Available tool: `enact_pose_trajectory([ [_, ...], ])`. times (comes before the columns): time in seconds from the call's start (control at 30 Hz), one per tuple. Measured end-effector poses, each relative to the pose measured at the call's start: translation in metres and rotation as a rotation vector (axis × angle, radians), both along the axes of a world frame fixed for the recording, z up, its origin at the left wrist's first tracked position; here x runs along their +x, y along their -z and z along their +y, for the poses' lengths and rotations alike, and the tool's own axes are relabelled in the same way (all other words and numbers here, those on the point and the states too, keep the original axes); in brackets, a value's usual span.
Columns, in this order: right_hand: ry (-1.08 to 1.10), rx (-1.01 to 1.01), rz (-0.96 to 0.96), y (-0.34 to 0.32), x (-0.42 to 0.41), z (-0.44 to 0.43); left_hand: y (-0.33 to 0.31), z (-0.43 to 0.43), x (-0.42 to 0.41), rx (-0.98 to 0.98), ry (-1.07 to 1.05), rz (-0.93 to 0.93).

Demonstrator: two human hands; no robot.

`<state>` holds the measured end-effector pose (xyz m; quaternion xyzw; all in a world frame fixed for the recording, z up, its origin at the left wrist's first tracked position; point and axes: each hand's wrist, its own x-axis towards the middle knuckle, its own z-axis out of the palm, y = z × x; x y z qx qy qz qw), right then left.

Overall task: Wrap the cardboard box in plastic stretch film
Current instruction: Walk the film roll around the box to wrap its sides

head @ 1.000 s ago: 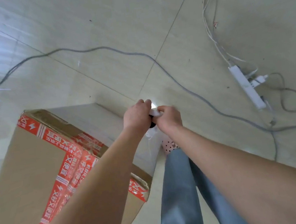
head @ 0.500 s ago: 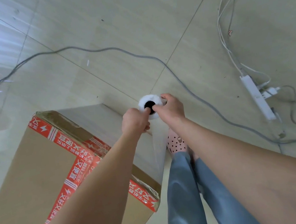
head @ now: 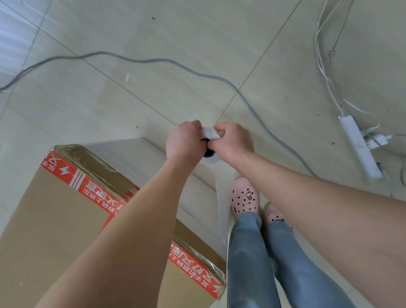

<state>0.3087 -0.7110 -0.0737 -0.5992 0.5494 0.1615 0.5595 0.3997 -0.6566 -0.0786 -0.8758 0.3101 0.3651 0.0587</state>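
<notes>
Both hands meet over the floor, gripping the top end of a stretch film roll that stands nearly on end between them. The left hand is clenched on the roll's left side, its fingers curled over the white rim. The right hand is clenched on the right side, its fingers hooked onto the same rim, so the two sets of fingers almost touch across the top. Just below the fingers the dark hollow of the core shows, and a bit of white roll peeks out under the hands.

A clear sheet of film hangs down from under the fingers and runs toward the cardboard box, which stands on the floor to the left of and below the fingers, sealed with red printed tape along its edges. Film already lies glossy over the box's upper corner.

Directly beneath the fingers are the person's jeans and pink clogs with dark holes. To the right of the fingers, well apart, a white power strip lies on the tiled floor with white leads plugged in. A grey cable snakes across the tiles beyond the fingers.
</notes>
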Motion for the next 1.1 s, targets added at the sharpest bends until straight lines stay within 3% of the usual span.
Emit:
enact_pose_trajectory([
  [0.27, 0.081, 0.002, -0.037, 0.0, 0.036, -0.002, 0.004, 0.018, 0.02, -0.198, -0.893, 0.151],
  [0.33, 0.044, 0.001, -0.045, -0.002, 0.049, -0.003, 0.001, 0.02, 0.032, -0.149, -0.993, 0.25],
  [0.4, 0.028, -0.025, -0.044, -0.005, 0.059, -0.005, 0.0, 0.02, 0.045, -0.09, -0.895, 0.317],
  [0.57, -0.021, -0.034, -0.023, 0.0, 0.067, -0.002, -0.003, 0.001, 0.068, -0.096, 0.0, 0.043],
  [0.67, -0.041, -0.043, -0.006, 0.001, 0.067, -0.006, -0.003, -0.01, 0.07, -0.022, 0.17, 0.016],
  [0.9, -0.092, 0.013, -0.002, 0.0, 0.075, -0.021, -0.005, -0.025, 0.071, 0.075, 0.124, -0.051],
  [1.1, -0.094, 0.093, -0.007, 0.002, 0.093, -0.032, -0.001, -0.006, 0.085, -0.004, -0.546, 0.054],
])
